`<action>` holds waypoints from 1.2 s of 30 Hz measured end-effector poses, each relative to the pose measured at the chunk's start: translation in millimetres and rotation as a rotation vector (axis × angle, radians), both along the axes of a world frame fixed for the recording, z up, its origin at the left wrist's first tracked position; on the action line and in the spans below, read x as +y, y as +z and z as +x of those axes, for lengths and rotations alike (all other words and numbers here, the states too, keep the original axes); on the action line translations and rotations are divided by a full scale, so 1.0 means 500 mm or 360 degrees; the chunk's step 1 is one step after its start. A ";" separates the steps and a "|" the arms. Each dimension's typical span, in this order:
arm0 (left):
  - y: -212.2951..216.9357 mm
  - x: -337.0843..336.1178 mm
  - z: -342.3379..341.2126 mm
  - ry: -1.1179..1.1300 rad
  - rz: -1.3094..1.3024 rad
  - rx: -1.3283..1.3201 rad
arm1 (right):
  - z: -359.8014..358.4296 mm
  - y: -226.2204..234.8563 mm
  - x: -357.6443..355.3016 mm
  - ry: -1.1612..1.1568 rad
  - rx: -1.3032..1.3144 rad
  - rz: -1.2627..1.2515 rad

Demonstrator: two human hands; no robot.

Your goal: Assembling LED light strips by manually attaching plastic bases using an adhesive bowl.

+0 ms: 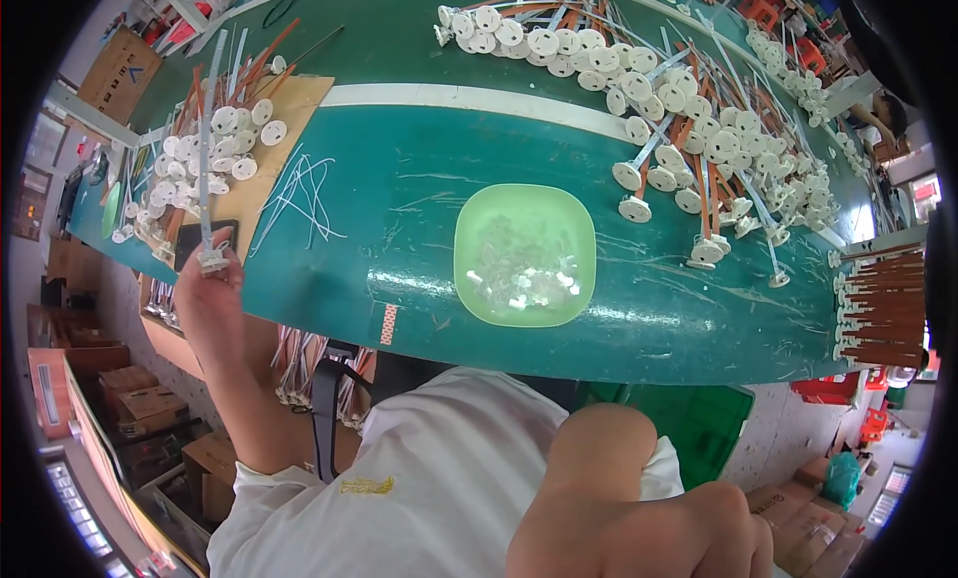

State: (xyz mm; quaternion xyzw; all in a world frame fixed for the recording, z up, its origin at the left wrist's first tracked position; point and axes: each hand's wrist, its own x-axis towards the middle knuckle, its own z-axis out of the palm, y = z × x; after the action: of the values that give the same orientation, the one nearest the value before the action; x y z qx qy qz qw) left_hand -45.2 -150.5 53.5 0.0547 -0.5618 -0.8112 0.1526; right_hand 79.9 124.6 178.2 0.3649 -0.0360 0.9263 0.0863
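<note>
At the left end of the table, my left hand (212, 296) is closed round the white disc end of a long grey metal strip (206, 149). The strip stands nearly upright above my fingers. Beside it, a heap of similar strips with white round discs (225, 129) lies on a brown cardboard sheet (292, 129). My right hand (639, 523) is raised close to the camera at the lower right, its fingers bent inward; what they hold, if anything, is hidden. In front of me sits a light green square bowl (589, 249) with many small clear pieces in it.
Thin white ties (304, 204) lie loose left of the bowl. Large heaps of disc-ended strips (718, 139) cover the table's far right. More strips (883, 308) are stacked at the right end. Below the table stands a green crate (714, 418); cardboard boxes (150, 413) are at left.
</note>
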 end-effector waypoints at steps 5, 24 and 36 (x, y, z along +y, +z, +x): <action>0.010 -0.096 -0.028 -0.0130 0.0059 0.0141 | -0.036 0.021 -0.021 -0.0391 -0.0066 -0.0050; 0.080 -0.255 -0.157 0.0466 -0.1637 0.0085 | -0.029 -0.211 0.116 -0.1805 -0.0497 0.1255; 0.120 -0.247 -0.295 0.0691 -0.2855 -0.0059 | 0.107 -0.275 0.402 -0.3005 -0.2085 0.2603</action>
State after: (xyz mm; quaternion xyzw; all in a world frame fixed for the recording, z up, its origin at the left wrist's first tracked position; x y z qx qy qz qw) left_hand -192.6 -273.9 113.6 0.0330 -0.9598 -0.0247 0.2777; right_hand 133.5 325.4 40.7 -0.3407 -0.8167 0.2378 0.4005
